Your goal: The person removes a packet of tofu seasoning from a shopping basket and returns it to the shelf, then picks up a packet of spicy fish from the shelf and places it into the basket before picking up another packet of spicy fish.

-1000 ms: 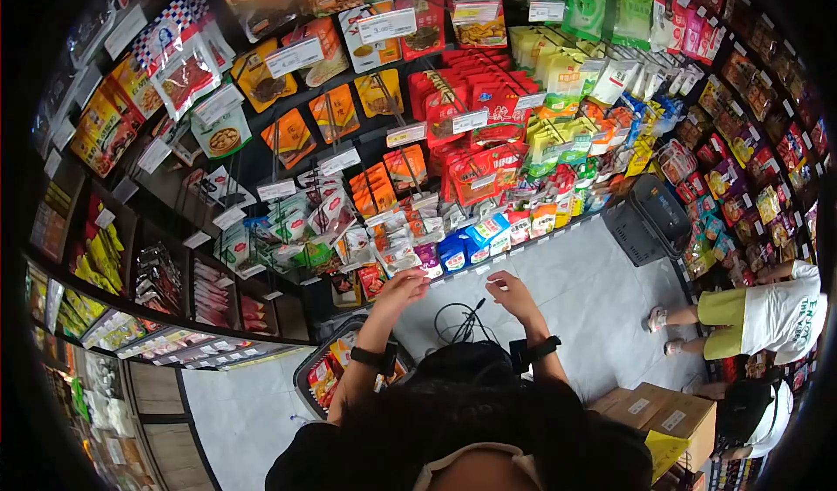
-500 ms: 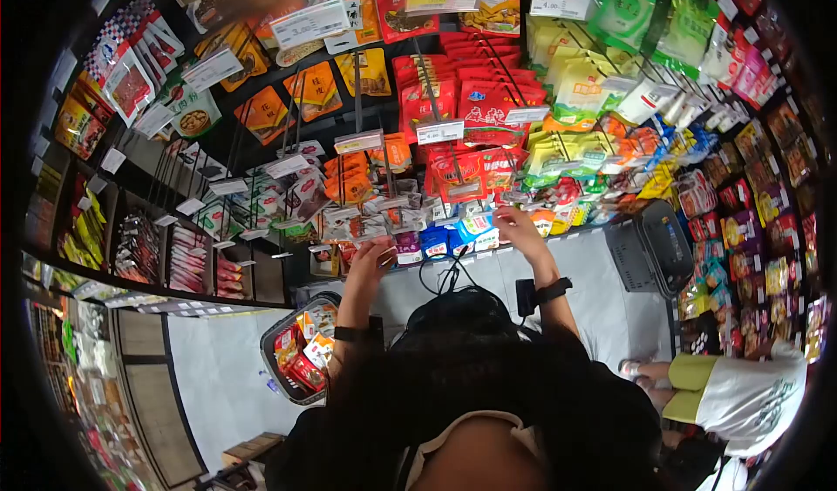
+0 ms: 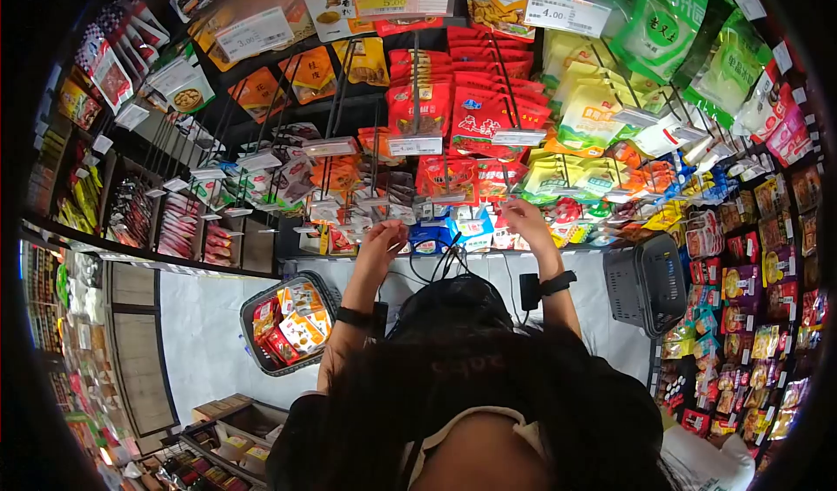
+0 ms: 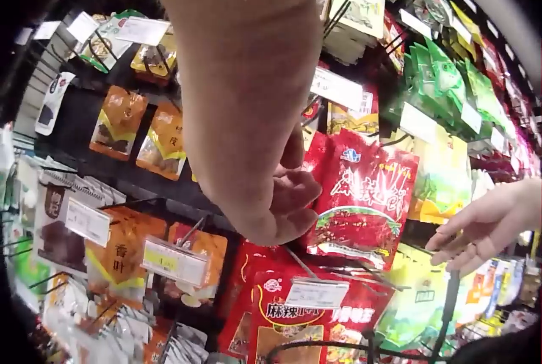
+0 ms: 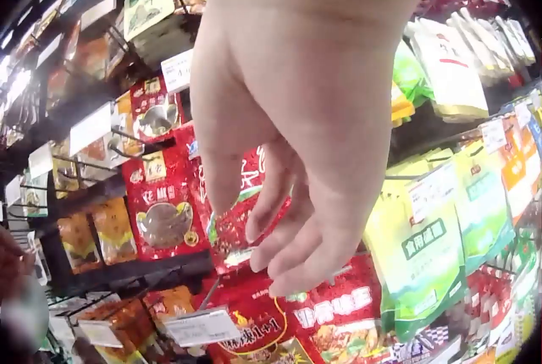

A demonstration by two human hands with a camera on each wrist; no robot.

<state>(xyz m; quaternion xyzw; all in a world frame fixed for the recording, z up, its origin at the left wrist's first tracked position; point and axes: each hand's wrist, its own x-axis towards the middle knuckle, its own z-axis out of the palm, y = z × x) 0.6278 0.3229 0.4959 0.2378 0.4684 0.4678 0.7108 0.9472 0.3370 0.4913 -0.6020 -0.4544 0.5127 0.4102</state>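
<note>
My left hand [image 3: 384, 236] is held out before the lower rack with its fingers loosely bent and nothing in them. In the left wrist view, red seasoning pouches [image 4: 360, 203] hang right behind those fingers. Farther right, my right hand [image 3: 529, 221] reaches toward the same rack, its fingers relaxed and holding nothing. The right wrist view shows that hand [image 5: 296, 152] hanging down in front of red pouches [image 5: 161, 212], partly hiding them. Yellow-green pouches [image 5: 415, 237] hang just to its right. Price tags [image 3: 415, 146] sit at the hook ends.
A shopping basket [image 3: 247, 303] with several packets stands on the floor at left. Another dark basket [image 3: 629, 286] stands at right. Hooks and price tags jut from the rack. Cables [image 3: 436, 264] loop before my body. A person's white shirt [image 3: 711, 460] shows at lower right.
The view has moved closer to the rack, and both hands now stand farther apart before the lower packets. The left basket shows more fully. The person at right has mostly left the view.
</note>
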